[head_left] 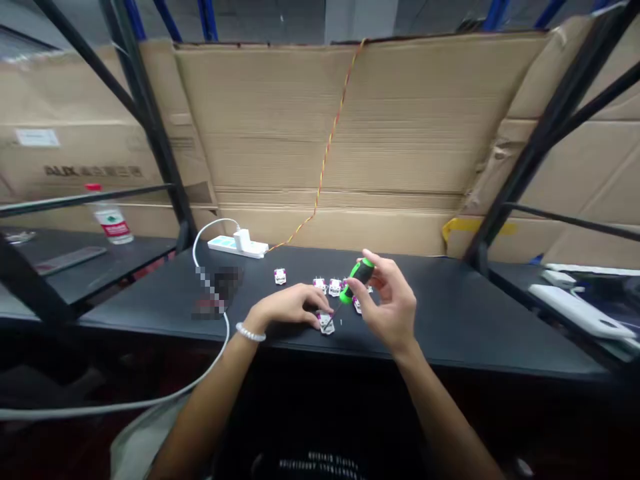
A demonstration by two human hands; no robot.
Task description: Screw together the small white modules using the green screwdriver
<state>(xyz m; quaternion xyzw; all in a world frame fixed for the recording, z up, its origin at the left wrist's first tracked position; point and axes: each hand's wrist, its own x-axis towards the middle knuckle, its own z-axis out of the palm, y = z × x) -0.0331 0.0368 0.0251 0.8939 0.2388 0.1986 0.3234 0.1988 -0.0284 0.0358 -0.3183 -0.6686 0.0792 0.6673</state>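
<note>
Now, left hand [294,307]: holding block [330,327] edge, apparently for steadiness.
Right hand [387,303]: grasping screwdriver [362,271] aslant, presumably for aiming at block.

You face a black worktop [450,320], set between a left metal post [155,133] and a right metal post [540,133], both black. A ribbed cardboard panel [425,133] forms the wall directly ahead of you. To your left, printed cardboard [75,150] stands behind an adjoining dark shelf [135,257]. Above the panel, you see blue metal uprights [207,20] and a pale pillar [360,23]. Light reaches the worktop and the cardboard; the area beneath the worktop is dark
</note>
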